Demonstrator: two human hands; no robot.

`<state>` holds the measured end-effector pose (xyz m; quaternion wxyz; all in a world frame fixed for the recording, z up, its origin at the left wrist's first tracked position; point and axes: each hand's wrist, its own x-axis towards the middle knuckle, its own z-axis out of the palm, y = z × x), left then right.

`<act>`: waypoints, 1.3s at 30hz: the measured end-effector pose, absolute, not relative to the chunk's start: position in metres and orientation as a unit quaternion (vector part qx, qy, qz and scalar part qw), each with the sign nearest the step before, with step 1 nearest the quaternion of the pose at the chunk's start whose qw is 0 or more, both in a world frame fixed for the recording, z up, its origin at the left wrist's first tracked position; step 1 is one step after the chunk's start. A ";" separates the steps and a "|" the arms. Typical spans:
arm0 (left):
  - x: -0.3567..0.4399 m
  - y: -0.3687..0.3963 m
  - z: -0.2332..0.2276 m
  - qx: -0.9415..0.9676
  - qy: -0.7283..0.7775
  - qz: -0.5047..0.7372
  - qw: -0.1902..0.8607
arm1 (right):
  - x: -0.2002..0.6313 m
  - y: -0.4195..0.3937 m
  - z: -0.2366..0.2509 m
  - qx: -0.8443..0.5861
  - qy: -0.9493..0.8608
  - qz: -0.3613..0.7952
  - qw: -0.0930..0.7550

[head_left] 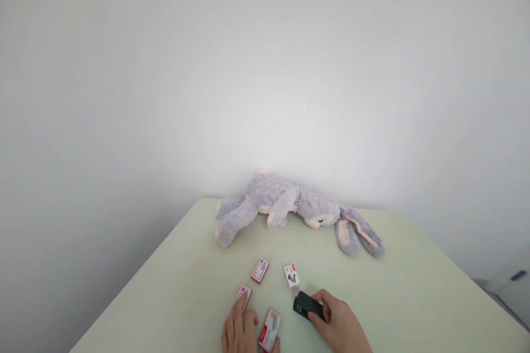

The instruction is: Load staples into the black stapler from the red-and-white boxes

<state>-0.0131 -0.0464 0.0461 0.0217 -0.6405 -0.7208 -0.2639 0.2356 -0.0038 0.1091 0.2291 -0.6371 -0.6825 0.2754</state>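
My right hand (340, 324) grips a small black stapler (309, 306) between thumb and fingers, its front end pointing left. Bent over the near left of the table, my left hand (240, 330) has a larger red and white staple box (270, 328) between its thumb and curled index finger. Another finger of that hand stretches onto a smaller red and white box (244, 291), partly covering it. Beyond them lies a similar red and white box (260, 271). A white box with a dark picture on it (291, 276) sits just past the stapler.
A grey-purple plush rabbit (269, 193) lies on its side along the far edge of the pale green table (178, 287), ears to the right. A plain white wall (265, 66) rises behind it.
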 end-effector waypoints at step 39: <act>0.067 0.016 0.044 -0.702 -0.651 -0.287 -0.030 | 0.261 0.002 0.076 -0.698 -0.567 0.313 0.305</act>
